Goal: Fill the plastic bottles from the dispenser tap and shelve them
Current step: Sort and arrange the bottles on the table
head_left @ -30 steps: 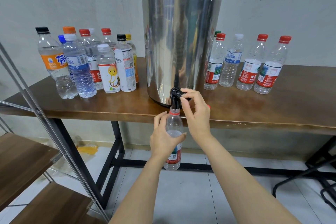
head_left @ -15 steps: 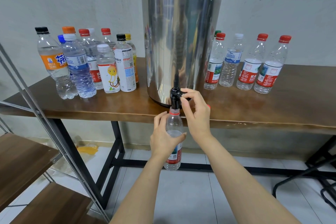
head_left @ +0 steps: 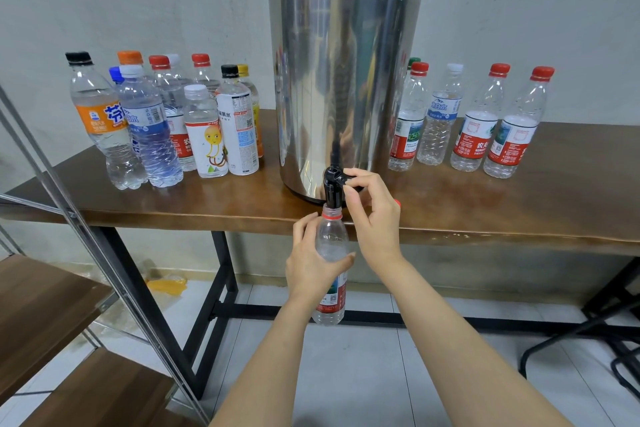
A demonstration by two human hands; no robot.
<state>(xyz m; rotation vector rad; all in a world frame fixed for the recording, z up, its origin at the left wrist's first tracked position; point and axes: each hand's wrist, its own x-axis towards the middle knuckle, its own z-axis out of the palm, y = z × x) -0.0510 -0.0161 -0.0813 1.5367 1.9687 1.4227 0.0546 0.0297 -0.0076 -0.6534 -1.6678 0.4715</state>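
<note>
A tall steel dispenser (head_left: 341, 80) with a black lid stands on the wooden table (head_left: 554, 204). Its black tap (head_left: 333, 185) juts over the table's front edge. My left hand (head_left: 313, 262) grips an uncapped clear bottle (head_left: 331, 246) with a red label, its mouth right under the spout. My right hand (head_left: 372, 210) pinches the tap's lever; something red shows behind its palm, too hidden to identify. The water level in the bottle stands near its shoulder.
Several capped bottles (head_left: 149, 121) cluster on the table left of the dispenser, and several more (head_left: 474, 121) stand in a row to its right. A metal-framed rack with wooden shelves (head_left: 41, 308) fills the lower left. Black chair legs (head_left: 588, 340) sit at the lower right.
</note>
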